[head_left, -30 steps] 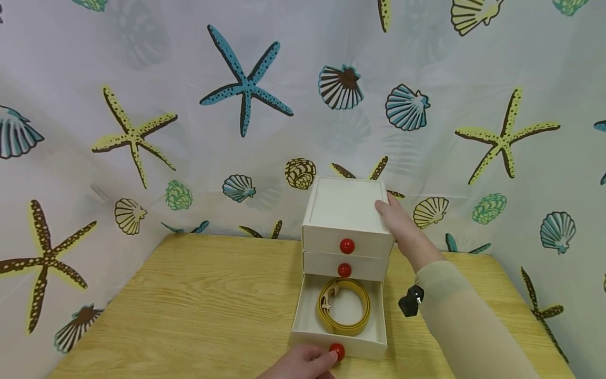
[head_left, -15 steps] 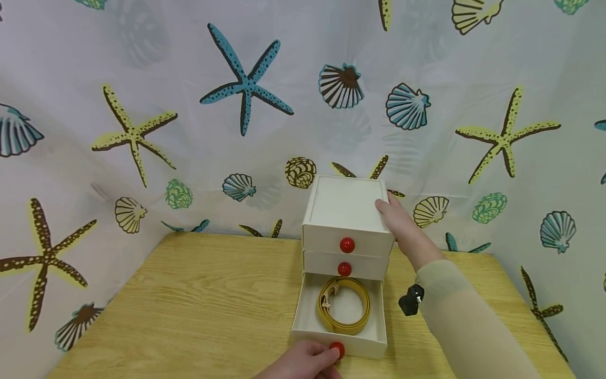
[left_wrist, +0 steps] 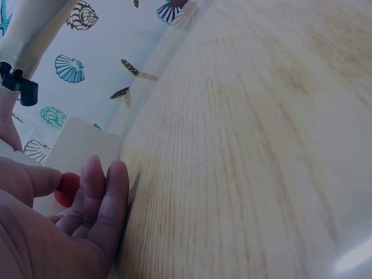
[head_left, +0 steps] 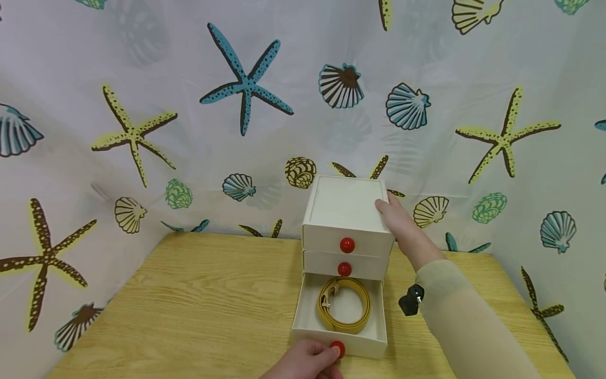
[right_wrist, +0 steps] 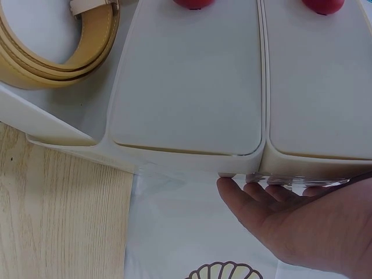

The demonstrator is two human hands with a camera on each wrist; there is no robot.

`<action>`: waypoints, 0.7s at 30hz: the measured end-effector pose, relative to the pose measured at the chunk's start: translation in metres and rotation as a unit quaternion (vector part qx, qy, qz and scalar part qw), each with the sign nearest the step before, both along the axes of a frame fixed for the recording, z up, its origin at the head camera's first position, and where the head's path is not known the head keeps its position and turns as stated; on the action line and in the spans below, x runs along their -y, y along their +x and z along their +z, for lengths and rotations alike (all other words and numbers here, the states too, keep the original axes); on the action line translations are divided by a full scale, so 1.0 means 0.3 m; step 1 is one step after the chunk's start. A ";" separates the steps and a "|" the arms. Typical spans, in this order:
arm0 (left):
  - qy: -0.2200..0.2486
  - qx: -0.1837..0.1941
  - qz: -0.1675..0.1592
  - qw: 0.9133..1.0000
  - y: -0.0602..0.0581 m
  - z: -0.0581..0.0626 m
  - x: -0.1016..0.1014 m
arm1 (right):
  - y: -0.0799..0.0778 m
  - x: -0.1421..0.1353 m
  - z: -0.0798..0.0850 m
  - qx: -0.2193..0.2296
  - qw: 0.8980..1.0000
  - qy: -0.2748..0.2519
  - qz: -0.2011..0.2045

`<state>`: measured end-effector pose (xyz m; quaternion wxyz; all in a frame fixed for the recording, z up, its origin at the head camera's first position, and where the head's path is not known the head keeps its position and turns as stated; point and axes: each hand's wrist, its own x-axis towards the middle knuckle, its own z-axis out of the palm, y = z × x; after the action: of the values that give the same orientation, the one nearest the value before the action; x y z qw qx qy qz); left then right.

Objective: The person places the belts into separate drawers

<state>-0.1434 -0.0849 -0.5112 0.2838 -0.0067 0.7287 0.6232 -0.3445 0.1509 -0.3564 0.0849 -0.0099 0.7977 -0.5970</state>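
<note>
A white three-drawer box (head_left: 350, 205) stands on the table, its bottom drawer (head_left: 303, 310) pulled out. Inside that drawer lies a coiled yellow belt (head_left: 362, 316) with a buckle. My left hand (head_left: 305, 360) pinches the red knob (head_left: 339, 347) of the bottom drawer; in the left wrist view the thumb is against the knob (left_wrist: 67, 189) and the fingers sit beside it. My right hand (head_left: 397, 218) rests on the box's right side, thumb over the top edge. In the right wrist view the right hand's fingers (right_wrist: 250, 206) lie extended along the side wall.
Above the pulled-out drawer, the middle drawer (head_left: 322, 265) and top drawer (head_left: 322, 239) are closed, each with a red knob. The wood-grain table (head_left: 213, 305) runs to a white curtain (head_left: 284, 142) printed with starfish and shells. A black device (head_left: 411, 300) is on the right sleeve.
My left thumb has shifted slightly right over the red knob. The drawer, the belt and my right hand stay in place.
</note>
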 end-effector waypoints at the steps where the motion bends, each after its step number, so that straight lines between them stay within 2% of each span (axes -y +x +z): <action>1: 0.002 0.001 0.000 1.000 0.000 0.001 -0.002 | 0.001 -0.001 0.000 0.000 1.000 -0.001 0.000; 11: 0.004 -0.006 0.014 1.000 -0.008 0.006 -0.019 | 0.018 -0.007 -0.002 -0.004 1.000 0.008 0.006; 21: 0.014 0.000 0.033 0.999 -0.025 0.012 -0.031 | 0.007 -0.005 -0.003 -0.002 1.000 0.001 -0.002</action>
<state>-0.1508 -0.0756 -0.5076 0.2635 -0.0271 0.7190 0.6425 -0.3424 0.1525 -0.3572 0.0819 -0.0090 0.7985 -0.5964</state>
